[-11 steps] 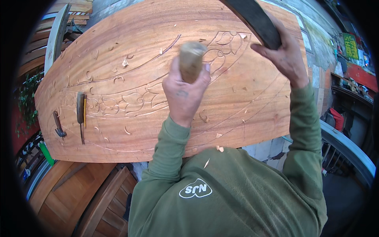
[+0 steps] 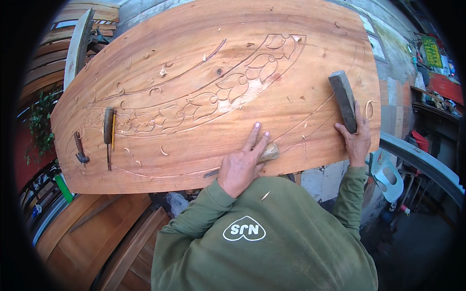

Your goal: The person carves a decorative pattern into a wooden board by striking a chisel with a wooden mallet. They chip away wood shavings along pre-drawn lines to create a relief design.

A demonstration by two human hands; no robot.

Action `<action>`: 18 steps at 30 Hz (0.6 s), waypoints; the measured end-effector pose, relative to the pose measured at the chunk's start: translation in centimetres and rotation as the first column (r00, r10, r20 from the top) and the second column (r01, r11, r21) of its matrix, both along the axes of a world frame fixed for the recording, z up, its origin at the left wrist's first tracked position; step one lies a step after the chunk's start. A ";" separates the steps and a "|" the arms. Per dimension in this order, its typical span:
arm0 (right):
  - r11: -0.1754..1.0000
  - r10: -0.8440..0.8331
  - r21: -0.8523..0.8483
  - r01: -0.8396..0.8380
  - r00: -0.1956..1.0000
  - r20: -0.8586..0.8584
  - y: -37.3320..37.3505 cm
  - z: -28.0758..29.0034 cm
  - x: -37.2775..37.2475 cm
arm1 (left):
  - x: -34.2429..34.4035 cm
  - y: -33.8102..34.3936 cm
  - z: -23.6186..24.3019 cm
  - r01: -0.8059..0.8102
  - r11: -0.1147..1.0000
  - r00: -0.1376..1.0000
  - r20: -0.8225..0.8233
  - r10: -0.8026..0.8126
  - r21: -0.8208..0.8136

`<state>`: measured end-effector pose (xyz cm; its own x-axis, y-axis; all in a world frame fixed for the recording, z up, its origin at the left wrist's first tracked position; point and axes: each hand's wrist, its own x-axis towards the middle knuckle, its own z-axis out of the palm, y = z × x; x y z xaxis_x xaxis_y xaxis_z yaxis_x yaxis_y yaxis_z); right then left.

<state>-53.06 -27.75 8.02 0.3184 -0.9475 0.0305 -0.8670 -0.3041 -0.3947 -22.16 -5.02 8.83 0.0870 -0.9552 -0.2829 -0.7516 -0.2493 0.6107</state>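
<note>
A large wooden board (image 2: 194, 148) carries a carved band of leaves and flowers (image 2: 204, 103). My left hand (image 2: 241, 167) lies over a wood-handled chisel (image 2: 270, 153) near the board's front edge, its index and middle fingers stretched out; part of the handle shows beyond the fingers, the blade to the left. At the right, the thumb and fingers of my right hand (image 2: 357, 143) are around the lower end of a dark, square-sided wooden bar (image 2: 343, 99), which rests on the board or just above it.
At the board's left lie a small hammer (image 2: 81, 149), another chisel (image 2: 108, 131) and a yellow pencil (image 2: 113, 128). Wood shavings (image 2: 163, 71) are scattered about. Panelled wooden doors (image 2: 92, 233) stand at the lower left, and a pale plastic chair (image 2: 388, 179) at the right.
My left hand came down toward me from mid-board, where it gripped the upright chisel; its fingers have loosened. My right hand lowered the raised wooden bar to the board's right side.
</note>
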 end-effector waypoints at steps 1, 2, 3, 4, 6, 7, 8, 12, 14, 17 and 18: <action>0.999 -0.043 -0.006 0.043 0.994 -0.096 0.4 -0.3 -0.6 | 0.0 0.7 0.3 0.061 0.998 0.997 -0.056 -0.061 0.008; 0.999 -0.036 -0.028 0.034 0.996 -0.080 0.4 -0.5 -0.7 | 0.1 1.1 0.3 0.060 0.998 0.997 -0.040 -0.060 0.008; 0.999 -0.034 -0.029 0.033 0.997 -0.064 0.6 -0.8 -0.9 | 0.0 1.3 -0.1 0.050 0.998 0.998 -0.031 -0.051 -0.023; 0.998 0.003 -0.055 -0.008 0.996 -0.089 0.8 -1.2 -1.0 | 0.0 1.5 -0.4 0.041 0.998 0.999 -0.023 -0.042 -0.054; 0.994 0.043 -0.096 -0.053 0.994 -0.103 0.5 -1.6 -1.5 | -0.3 1.5 -0.8 0.038 0.997 0.999 -0.008 -0.039 -0.074; 0.985 0.092 -0.136 -0.104 0.992 -0.090 0.3 -2.0 -1.7 | -0.4 1.4 -0.9 0.036 0.996 0.999 -0.006 -0.037 -0.086; 0.973 0.142 -0.173 -0.154 0.987 -0.080 0.3 -2.1 -1.6 | -0.7 1.4 -1.0 0.032 0.996 0.999 0.007 -0.032 -0.087; 0.982 0.093 -0.159 -0.103 0.993 -0.067 0.9 -2.1 -1.4 | -1.4 1.7 -1.1 -0.051 0.993 0.999 0.002 0.051 -0.106; 0.965 0.071 -0.249 -0.084 0.996 -0.062 1.1 -1.9 -2.0 | -1.5 1.6 -0.6 -0.090 0.989 0.996 -0.005 0.090 -0.117; 0.997 -0.056 -0.055 0.049 0.989 -0.140 0.8 -1.6 -3.5 | -0.9 1.4 -0.2 -0.238 0.949 0.971 -0.036 0.235 -0.208; 0.996 -0.068 -0.061 0.060 0.989 -0.128 1.1 -0.7 -2.7 | -0.3 0.9 -0.7 -0.442 0.849 0.891 -0.250 0.379 -0.288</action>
